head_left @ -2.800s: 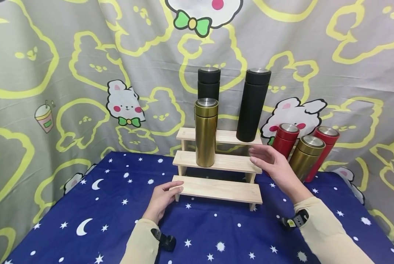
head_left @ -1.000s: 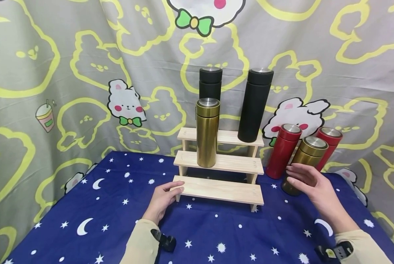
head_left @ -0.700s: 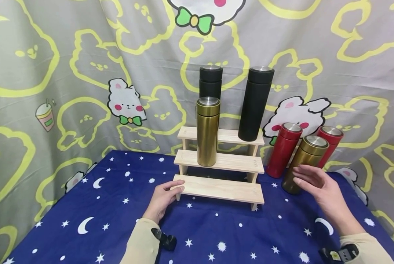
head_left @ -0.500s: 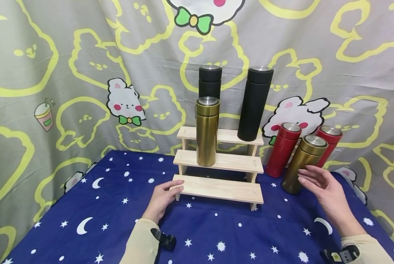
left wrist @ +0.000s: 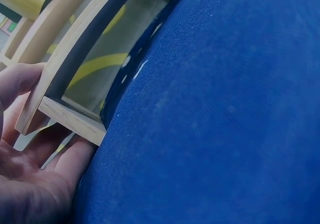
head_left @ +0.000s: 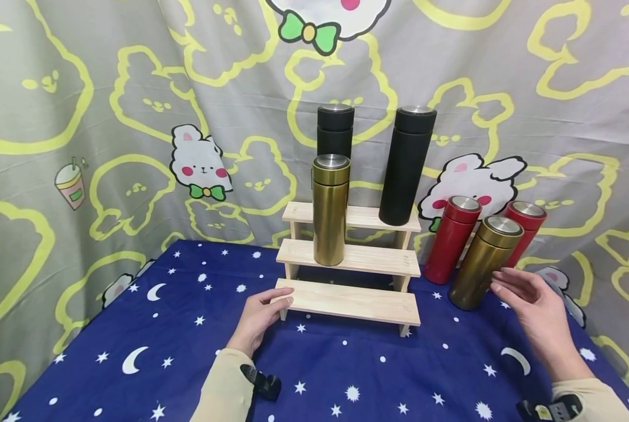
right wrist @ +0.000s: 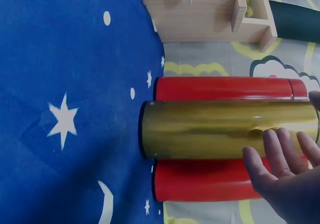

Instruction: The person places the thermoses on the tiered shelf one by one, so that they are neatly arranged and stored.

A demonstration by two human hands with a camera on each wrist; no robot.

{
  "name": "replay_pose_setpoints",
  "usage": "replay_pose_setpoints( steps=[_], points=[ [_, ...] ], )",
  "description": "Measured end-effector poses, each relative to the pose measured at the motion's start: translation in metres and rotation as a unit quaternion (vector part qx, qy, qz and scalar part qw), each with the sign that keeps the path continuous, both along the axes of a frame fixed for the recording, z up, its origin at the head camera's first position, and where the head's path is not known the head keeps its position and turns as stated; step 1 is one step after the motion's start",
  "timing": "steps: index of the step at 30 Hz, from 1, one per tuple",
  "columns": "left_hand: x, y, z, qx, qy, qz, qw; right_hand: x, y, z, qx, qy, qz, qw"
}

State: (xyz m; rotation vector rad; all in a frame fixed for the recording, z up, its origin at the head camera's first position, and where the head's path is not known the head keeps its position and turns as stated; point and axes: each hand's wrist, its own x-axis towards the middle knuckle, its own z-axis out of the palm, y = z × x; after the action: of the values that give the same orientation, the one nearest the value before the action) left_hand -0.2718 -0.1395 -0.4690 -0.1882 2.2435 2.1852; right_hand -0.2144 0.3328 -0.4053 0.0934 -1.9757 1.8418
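Observation:
A stepped wooden display stand (head_left: 346, 302) with three shelves stands on the cloth. My left hand (head_left: 258, 319) holds the left end of its lowest shelf; in the left wrist view the thumb (left wrist: 22, 79) lies on the board and the fingers are around its end. One gold thermos (head_left: 331, 217) stands upright on the middle shelf. To the right of the stand, a second gold thermos (head_left: 480, 272) stands in front of two red thermoses (head_left: 448, 246). My right hand (head_left: 538, 313) is beside this gold thermos, fingers extended, gripping nothing; whether the fingertips touch it I cannot tell.
Two black thermoses (head_left: 405, 176) stand on the top shelf, the left one partly hidden behind the gold thermos. Dark blue cloth (head_left: 188, 357) with stars and moons covers the table. A grey patterned curtain (head_left: 262, 105) hangs close behind.
My right hand has moved from beside the upper shelves to the right, down to the front gold thermos, and then a little further right. The left hand stays on the stand.

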Motion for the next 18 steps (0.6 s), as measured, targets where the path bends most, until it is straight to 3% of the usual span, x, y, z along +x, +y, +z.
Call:
replay_pose_setpoints(
  steps=[10, 15, 18],
  points=[
    [0.0, 0.0, 0.001, 0.007, -0.003, -0.001, 1.0, -0.003, 0.009, -0.005, 0.038, -0.031, -0.097, 0.9941],
    [0.001, 0.0, 0.001, 0.007, -0.001, 0.002, 1.0, -0.008, 0.009, -0.01, 0.113, -0.095, -0.13, 0.9805],
    [0.001, 0.0, 0.001, 0.007, 0.0, 0.001, 1.0, -0.012, 0.007, -0.011, 0.144, -0.137, -0.12, 0.9726]
  ],
)
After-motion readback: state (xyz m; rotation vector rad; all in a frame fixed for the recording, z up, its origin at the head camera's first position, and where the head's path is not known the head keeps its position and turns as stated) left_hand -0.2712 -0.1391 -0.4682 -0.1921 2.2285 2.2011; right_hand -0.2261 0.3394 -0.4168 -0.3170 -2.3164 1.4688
